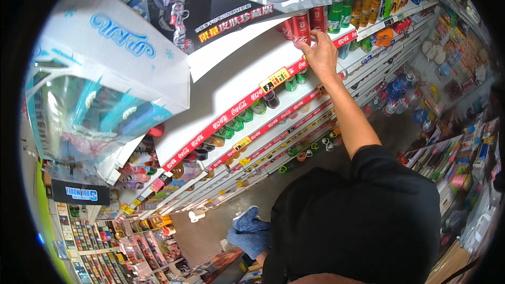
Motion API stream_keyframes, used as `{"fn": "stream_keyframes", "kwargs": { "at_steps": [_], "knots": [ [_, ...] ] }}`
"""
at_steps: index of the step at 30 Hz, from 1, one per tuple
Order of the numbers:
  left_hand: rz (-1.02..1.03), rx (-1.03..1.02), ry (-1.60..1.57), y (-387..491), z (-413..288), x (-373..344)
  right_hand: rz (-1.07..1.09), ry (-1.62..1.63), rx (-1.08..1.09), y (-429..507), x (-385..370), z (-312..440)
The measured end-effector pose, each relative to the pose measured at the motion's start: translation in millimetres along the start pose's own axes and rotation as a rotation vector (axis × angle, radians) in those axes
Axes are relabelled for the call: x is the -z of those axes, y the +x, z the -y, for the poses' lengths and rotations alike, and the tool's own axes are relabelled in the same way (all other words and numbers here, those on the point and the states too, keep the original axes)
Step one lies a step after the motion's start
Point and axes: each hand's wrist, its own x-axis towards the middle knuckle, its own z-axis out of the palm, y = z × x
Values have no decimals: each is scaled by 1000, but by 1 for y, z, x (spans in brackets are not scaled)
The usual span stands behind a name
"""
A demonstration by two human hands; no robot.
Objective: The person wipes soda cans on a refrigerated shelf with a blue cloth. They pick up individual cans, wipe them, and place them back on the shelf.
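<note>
My right hand (322, 56) reaches to the far end of a white shelf (221, 83) and grips a red Coca-Cola can (302, 27) low on its side. Another red can (287, 31) stands just left of it, and a darker red can (318, 19) is behind my fingers. Low in the view, beside my black shirt, a blue cloth (248, 236) covers most of my left hand (261, 258); only a bit of skin shows. The cloth looks bunched up in that hand, with its fingers hidden.
Above the shelf sit large toy boxes: a white and blue one (118, 51) and a black one (236, 12). Green cans (335, 15) and golden cans (357, 10) line the shelf's right. Bottles (236, 123) fill lower shelves. Wrapped water bottles (398, 86) stand on the floor.
</note>
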Motion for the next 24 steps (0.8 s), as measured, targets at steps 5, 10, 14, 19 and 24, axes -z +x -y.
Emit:
{"fn": "stream_keyframes", "kwargs": {
  "at_steps": [5, 10, 14, 19, 24],
  "knots": [
    [-6, -152, 263, -3, 3, 3, -30, -36, 24, 3, 2, -3],
    [-5, -11, 291, -8, 15, 6, -113, -85, 141, -4, 2, 6],
    [-41, 39, 259, -16, 30, 7, 219, 405, 128, -7, -22, 31],
    [-86, 103, 214, -29, 57, 12, 488, 467, 22, 18, -66, 49],
    [-68, 166, 299, -43, 88, 20, 374, 348, -179, 32, -85, 33]
  ]
}}
